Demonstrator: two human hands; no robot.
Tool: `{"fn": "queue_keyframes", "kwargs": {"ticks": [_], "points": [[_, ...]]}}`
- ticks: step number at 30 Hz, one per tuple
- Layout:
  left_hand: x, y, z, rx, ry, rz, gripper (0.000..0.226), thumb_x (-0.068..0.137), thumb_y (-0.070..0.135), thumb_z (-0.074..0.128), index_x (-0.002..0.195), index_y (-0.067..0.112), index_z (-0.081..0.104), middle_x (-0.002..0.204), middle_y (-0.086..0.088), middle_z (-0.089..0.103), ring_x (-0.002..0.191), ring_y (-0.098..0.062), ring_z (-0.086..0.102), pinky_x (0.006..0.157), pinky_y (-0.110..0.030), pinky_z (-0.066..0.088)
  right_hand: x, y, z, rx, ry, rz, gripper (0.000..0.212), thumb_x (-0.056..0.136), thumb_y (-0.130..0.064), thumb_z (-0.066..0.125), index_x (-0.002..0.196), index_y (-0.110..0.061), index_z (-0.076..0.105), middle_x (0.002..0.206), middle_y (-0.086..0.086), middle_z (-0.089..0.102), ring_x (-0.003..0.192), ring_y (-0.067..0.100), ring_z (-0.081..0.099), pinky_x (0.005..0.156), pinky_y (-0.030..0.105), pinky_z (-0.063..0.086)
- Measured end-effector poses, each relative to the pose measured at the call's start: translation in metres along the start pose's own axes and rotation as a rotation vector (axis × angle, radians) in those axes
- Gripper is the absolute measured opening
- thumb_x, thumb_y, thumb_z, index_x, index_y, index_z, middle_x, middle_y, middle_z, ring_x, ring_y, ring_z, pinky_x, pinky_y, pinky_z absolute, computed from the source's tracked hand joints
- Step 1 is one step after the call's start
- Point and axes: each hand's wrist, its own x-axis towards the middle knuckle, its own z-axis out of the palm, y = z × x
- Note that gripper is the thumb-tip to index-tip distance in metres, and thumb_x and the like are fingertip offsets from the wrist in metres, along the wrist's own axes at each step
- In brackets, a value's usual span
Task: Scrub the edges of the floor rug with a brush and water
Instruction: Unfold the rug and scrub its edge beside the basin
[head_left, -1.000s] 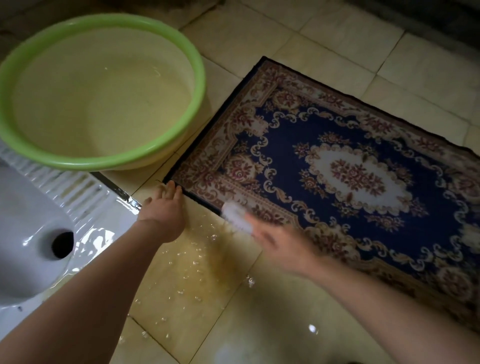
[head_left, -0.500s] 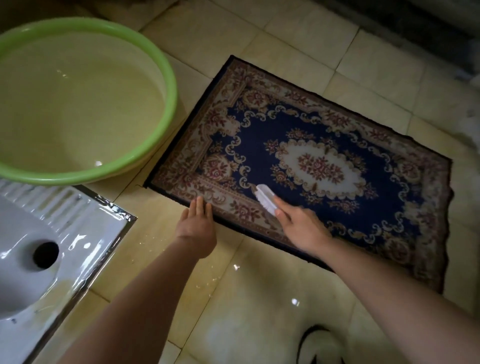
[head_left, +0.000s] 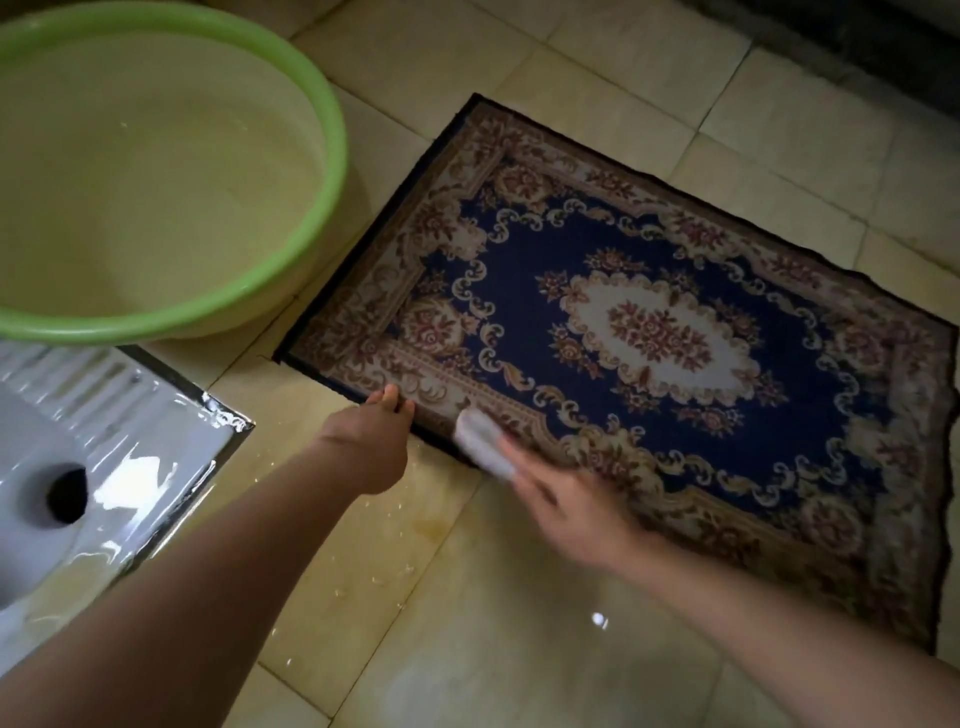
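A blue floor rug (head_left: 675, 291) with a cream and red floral border lies flat on the beige tiles. My right hand (head_left: 571, 509) grips a white brush (head_left: 483, 441), which sits on the rug's near edge; both are blurred by motion. My left hand (head_left: 371, 441) rests with its fingertips pressing on the same near edge, just left of the brush. A big green-rimmed basin (head_left: 291, 67) holding water stands to the left of the rug.
A white squat toilet pan (head_left: 62, 467) with a dark drain hole sits at the lower left. Water drops and a wet sheen cover the floor tiles (head_left: 441, 597) in front of the rug. A dark wall base runs along the top right.
The brush and my right hand have slid from further in on the rug back to its near edge. My left hand stays pressed on that edge.
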Motion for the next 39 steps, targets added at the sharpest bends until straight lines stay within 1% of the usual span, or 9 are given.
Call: {"fn": "queue_keyframes", "kwargs": {"ticks": [3, 7, 11, 13, 17, 22, 28, 33, 39], "points": [[-0.004, 0.007, -0.009, 0.013, 0.035, -0.034, 0.055, 0.1, 0.024, 0.03, 0.152, 0.014, 0.012, 0.159, -0.012, 0.0, 0.144, -0.027, 0.02, 0.11, -0.037, 0.031, 0.032, 0.024, -0.04, -0.067, 0.254, 0.225, 0.049, 0.101, -0.042, 0.032, 0.15, -0.036, 0.023, 0.055, -0.001, 0.048, 0.05, 0.021, 0.051, 0.049, 0.034, 0.043], [-0.002, 0.032, -0.005, 0.018, 0.063, -0.127, 0.055, 0.099, 0.022, 0.036, 0.15, 0.007, 0.019, 0.158, -0.018, 0.005, 0.144, -0.03, 0.017, 0.111, -0.039, 0.031, 0.002, 0.012, -0.012, -0.316, 0.056, 0.199, 0.053, 0.103, -0.037, 0.027, 0.154, -0.028, 0.012, 0.072, 0.006, 0.061, 0.055, 0.021, 0.057, 0.049, 0.027, 0.044], [-0.004, 0.038, 0.003, -0.013, 0.162, -0.135, 0.064, 0.097, 0.026, 0.039, 0.151, 0.01, 0.01, 0.159, -0.012, -0.004, 0.146, -0.028, 0.004, 0.115, -0.041, 0.027, -0.019, 0.007, -0.009, -0.121, -0.133, 0.082, 0.049, 0.102, -0.041, 0.03, 0.15, -0.039, 0.018, 0.071, 0.004, 0.062, 0.053, 0.016, 0.057, 0.054, 0.037, 0.055], [-0.007, 0.041, 0.008, -0.051, 0.225, -0.061, 0.066, 0.097, 0.029, 0.037, 0.152, 0.014, 0.002, 0.159, -0.01, -0.009, 0.147, -0.026, -0.001, 0.117, -0.039, 0.019, -0.005, 0.019, -0.035, -0.11, -0.039, 0.111, 0.046, 0.102, -0.04, 0.032, 0.147, -0.043, 0.021, 0.06, -0.002, 0.051, 0.044, 0.013, 0.046, 0.041, 0.033, 0.045], [-0.01, 0.047, 0.028, -0.026, 0.178, 0.041, 0.066, 0.1, 0.036, 0.027, 0.151, 0.016, -0.009, 0.158, -0.01, -0.017, 0.146, -0.025, -0.014, 0.12, -0.04, 0.006, -0.003, 0.034, -0.051, -0.071, 0.254, 0.42, 0.048, 0.103, -0.037, 0.03, 0.151, -0.034, 0.022, 0.084, 0.013, 0.065, 0.071, 0.028, 0.062, 0.052, 0.035, 0.044], [-0.005, 0.033, 0.03, 0.007, 0.178, 0.073, 0.063, 0.101, 0.039, 0.024, 0.152, 0.019, -0.006, 0.159, -0.006, -0.015, 0.146, -0.021, -0.011, 0.12, -0.041, 0.008, -0.042, -0.003, 0.007, -0.088, -0.105, 0.156, 0.049, 0.103, -0.039, 0.029, 0.15, -0.039, 0.015, 0.071, -0.001, 0.057, 0.05, 0.01, 0.05, 0.045, 0.023, 0.044], [-0.006, 0.037, 0.026, 0.013, 0.161, 0.077, 0.062, 0.101, 0.039, 0.024, 0.152, 0.018, -0.005, 0.158, -0.008, -0.015, 0.146, -0.022, -0.01, 0.12, -0.037, 0.007, -0.017, 0.036, -0.035, -0.159, 0.297, 0.43, 0.05, 0.103, -0.03, 0.031, 0.152, -0.027, 0.019, 0.057, -0.005, 0.045, 0.042, 0.011, 0.048, 0.033, 0.024, 0.034], [-0.003, 0.037, 0.023, 0.016, 0.154, 0.077, 0.062, 0.101, 0.039, 0.026, 0.152, 0.018, -0.003, 0.159, -0.008, -0.014, 0.147, -0.022, -0.009, 0.12, -0.037, 0.008, -0.049, -0.001, 0.011, -0.096, -0.112, 0.133, 0.05, 0.104, -0.038, 0.028, 0.151, -0.039, 0.011, 0.074, 0.003, 0.06, 0.054, 0.015, 0.055, 0.047, 0.028, 0.042], [-0.005, 0.037, 0.025, 0.016, 0.148, 0.073, 0.064, 0.101, 0.039, 0.027, 0.152, 0.017, -0.006, 0.158, -0.008, -0.016, 0.146, -0.022, -0.011, 0.12, -0.037, 0.008, -0.026, 0.032, -0.01, -0.146, 0.376, 0.433, 0.053, 0.103, -0.03, 0.029, 0.153, -0.027, 0.013, 0.076, 0.004, 0.064, 0.048, 0.016, 0.052, 0.04, 0.026, 0.04]]}}
